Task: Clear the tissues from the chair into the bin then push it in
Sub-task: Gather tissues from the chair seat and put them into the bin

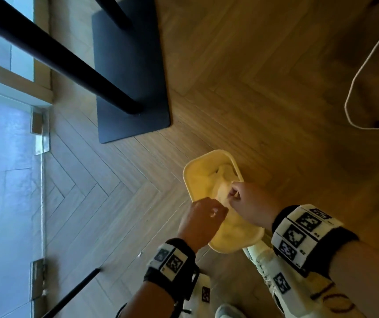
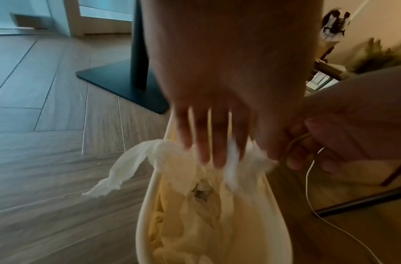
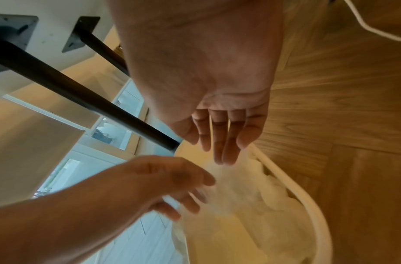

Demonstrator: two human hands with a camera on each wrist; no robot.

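Note:
A cream bin (image 1: 185, 177) stands on the wood floor, with crumpled white tissues (image 1: 224, 177) piled inside. Both my hands hover over its mouth. My left hand (image 1: 216, 211) is at the near-left rim, and in the left wrist view its straight fingers (image 2: 215, 159) touch the tissue pile (image 2: 195, 205). One tissue (image 2: 118, 171) droops outward over the bin's rim (image 2: 145, 205). My right hand (image 1: 233, 193) is over the middle. Seen from the right wrist, its fingers (image 3: 224, 157) point straight down just above blurred tissues (image 3: 251, 192), gripping nothing visible. No chair seat is in view.
A black table base plate (image 1: 129, 88) and its slanted leg (image 1: 58, 56) lie just beyond the bin. A white cable (image 1: 356, 76) loops over the floor at the right. Glass panels (image 1: 0, 157) line the left side. My shoes (image 1: 266, 267) stand beside the bin.

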